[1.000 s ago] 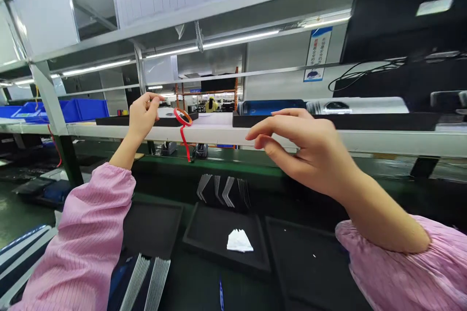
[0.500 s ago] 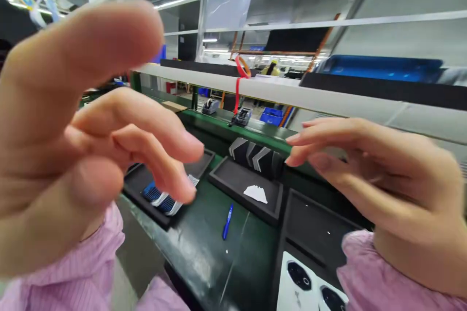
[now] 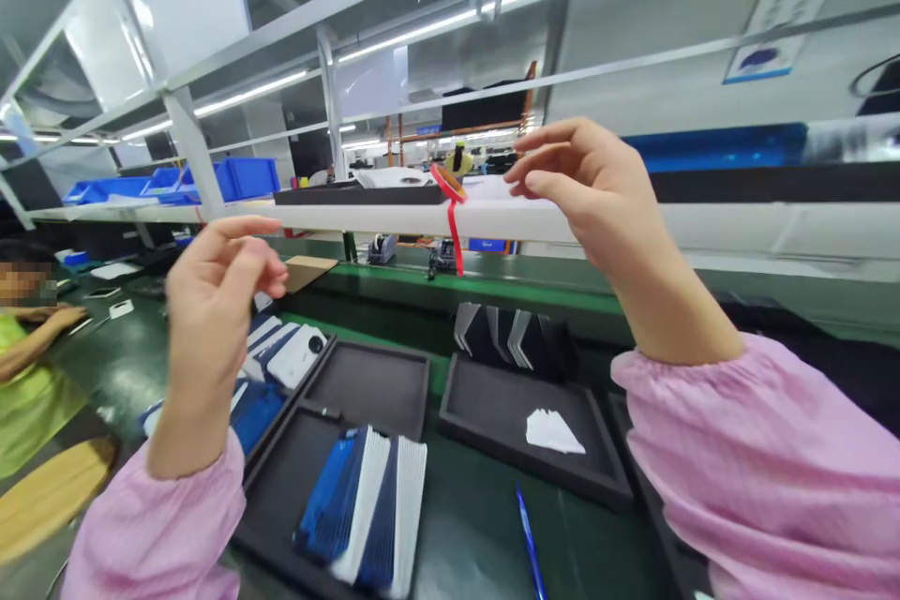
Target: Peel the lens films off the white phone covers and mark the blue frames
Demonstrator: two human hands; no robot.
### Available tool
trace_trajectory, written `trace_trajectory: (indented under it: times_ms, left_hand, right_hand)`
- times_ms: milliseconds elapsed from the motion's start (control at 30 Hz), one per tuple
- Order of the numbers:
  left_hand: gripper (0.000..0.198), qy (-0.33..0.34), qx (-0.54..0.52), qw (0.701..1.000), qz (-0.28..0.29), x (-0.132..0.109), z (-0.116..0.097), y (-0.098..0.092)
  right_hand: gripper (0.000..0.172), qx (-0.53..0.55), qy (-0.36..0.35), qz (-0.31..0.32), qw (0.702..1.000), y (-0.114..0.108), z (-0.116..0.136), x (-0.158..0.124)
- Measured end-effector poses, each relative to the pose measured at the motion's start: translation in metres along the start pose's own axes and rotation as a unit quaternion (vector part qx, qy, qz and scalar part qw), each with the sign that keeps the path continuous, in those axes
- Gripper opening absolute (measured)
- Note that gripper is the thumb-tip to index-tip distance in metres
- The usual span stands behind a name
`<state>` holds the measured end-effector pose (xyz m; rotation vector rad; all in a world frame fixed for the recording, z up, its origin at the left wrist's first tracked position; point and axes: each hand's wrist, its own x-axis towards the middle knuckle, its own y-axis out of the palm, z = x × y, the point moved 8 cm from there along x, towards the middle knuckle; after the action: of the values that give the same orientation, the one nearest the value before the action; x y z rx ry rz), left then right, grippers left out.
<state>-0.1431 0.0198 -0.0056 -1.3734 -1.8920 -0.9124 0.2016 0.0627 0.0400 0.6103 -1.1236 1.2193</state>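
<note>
Both my hands are raised in the air before the shelf, with pink sleeves at the wrists. My left hand [image 3: 221,286] has its index finger stretched out and the other fingers loosely bent, and no object shows in it. Below it lies a black foam tray [image 3: 281,497] with a fanned row of thin blue and white phone-shaped panels [image 3: 372,506]. My right hand [image 3: 583,178] is open, fingers loosely curved and apart, near the shelf edge and holding nothing. Beneath it another black tray [image 3: 492,403] carries a small pile of white paper pieces [image 3: 554,431].
A blue pen [image 3: 530,544] lies on the green bench. A roll of red tape [image 3: 448,183] hangs at the white shelf edge [image 3: 534,220]. Blue bins [image 3: 246,178] stand on the shelf at left. A co-worker's arm [image 3: 42,333] rests on the bench at far left.
My view has swung left and up. Both hands have moved farther from the camera; the right hand has risen to shelf height. More of the bench at left and a co-worker now show.
</note>
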Motion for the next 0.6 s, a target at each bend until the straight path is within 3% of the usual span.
trace_trajectory:
  times_ms: [133, 267, 367, 433, 533, 600]
  left_hand:
    - [0.029, -0.047, 0.072, 0.993, 0.074, 0.076, 0.104, 0.038]
    - [0.032, -0.094, 0.163, 0.975, 0.117, 0.132, 0.17, 0.055]
    - [0.026, -0.138, 0.213, 0.955, 0.154, 0.173, 0.195, 0.069]
    - [0.026, -0.16, 0.259, 0.933, 0.192, 0.198, 0.204, 0.088]
    - [0.028, -0.175, 0.319, 0.889, 0.277, 0.219, 0.211, 0.133]
    - [0.03, -0.181, 0.349, 0.851, 0.347, 0.217, 0.214, 0.168]
  right_hand:
    - [0.02, -0.068, 0.045, 0.059, 0.995, 0.028, -0.036, 0.026]
    - [0.021, -0.142, 0.108, 0.091, 0.98, 0.05, -0.073, 0.062]
    - [0.023, -0.203, 0.198, 0.135, 0.949, 0.06, -0.103, 0.096]
    - [0.024, -0.236, 0.258, 0.177, 0.92, 0.07, -0.122, 0.118]
    - [0.026, -0.251, 0.319, 0.226, 0.886, 0.092, -0.156, 0.147]
    - [0.024, -0.256, 0.363, 0.264, 0.856, 0.109, -0.187, 0.161]
